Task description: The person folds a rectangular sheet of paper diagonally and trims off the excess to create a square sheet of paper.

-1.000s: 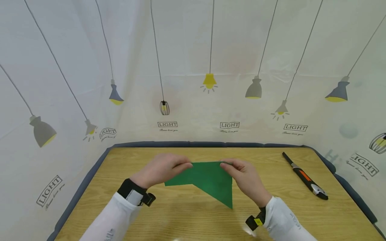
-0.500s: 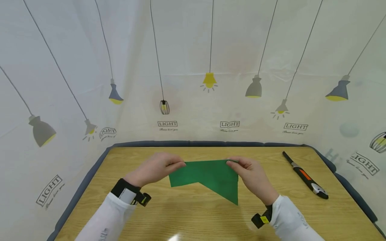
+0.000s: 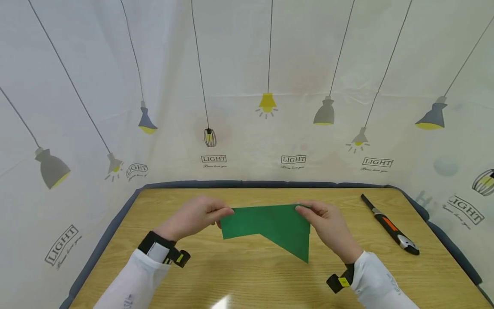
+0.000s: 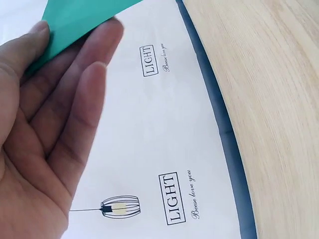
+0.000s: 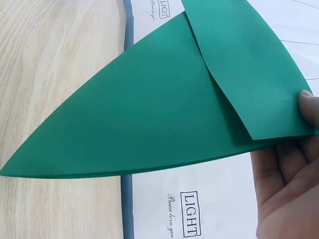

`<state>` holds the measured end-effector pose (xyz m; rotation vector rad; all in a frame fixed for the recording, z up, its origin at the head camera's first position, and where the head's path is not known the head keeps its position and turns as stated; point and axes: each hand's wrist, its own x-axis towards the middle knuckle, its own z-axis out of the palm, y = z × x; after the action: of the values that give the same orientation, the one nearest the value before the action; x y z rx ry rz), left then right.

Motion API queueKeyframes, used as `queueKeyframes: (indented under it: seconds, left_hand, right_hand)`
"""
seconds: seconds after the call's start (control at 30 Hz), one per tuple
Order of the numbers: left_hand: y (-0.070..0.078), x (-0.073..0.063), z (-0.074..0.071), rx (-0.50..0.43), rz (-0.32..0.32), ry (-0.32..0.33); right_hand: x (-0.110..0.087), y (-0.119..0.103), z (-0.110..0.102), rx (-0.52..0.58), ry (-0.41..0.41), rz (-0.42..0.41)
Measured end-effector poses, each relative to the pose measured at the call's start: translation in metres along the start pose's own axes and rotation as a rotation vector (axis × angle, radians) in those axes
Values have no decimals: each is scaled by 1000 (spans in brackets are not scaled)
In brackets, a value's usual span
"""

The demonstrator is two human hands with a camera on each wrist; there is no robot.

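Observation:
A folded sheet of green paper is held up above the table between both hands. Its top edge runs nearly level, and a pointed corner hangs down on the right. My left hand pinches the upper left corner between thumb and fingers. At the upper right corner, my right hand pinches the paper the same way. In the right wrist view, a folded-over strip lies across a larger triangular part of the green paper. The left wrist view shows the left thumb on the paper's near face, with fingers behind it.
On the right of the wooden table lies a black, grey and orange utility knife. A dark padded edge borders the table, and a white curtain printed with lamps stands behind it.
Both hands keep hold of the green paper, which has shifted to the right. The left hand has moved left along its top edge towards the corner, and the right hand has moved right.

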<state>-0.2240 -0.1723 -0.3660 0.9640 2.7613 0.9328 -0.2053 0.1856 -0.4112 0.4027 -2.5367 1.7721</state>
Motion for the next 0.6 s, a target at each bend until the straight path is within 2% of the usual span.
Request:
queueKeyframes:
  seconds: [0.17, 0.37, 0.47, 0.6]
  left_hand:
    - [-1, -1, 1, -66, -43, 40]
    - [-3, -1, 3, -121, -64, 27]
    - [-5, -1, 5, -197, -122, 41]
    - [-8, -1, 9, -284, -190, 99]
  right_hand:
    - [-1, 1, -2, -4, 11, 23]
    - [1, 3, -5, 15, 12, 50]
    - [2, 4, -6, 40, 5, 72]
    - [3, 5, -7, 67, -1, 85]
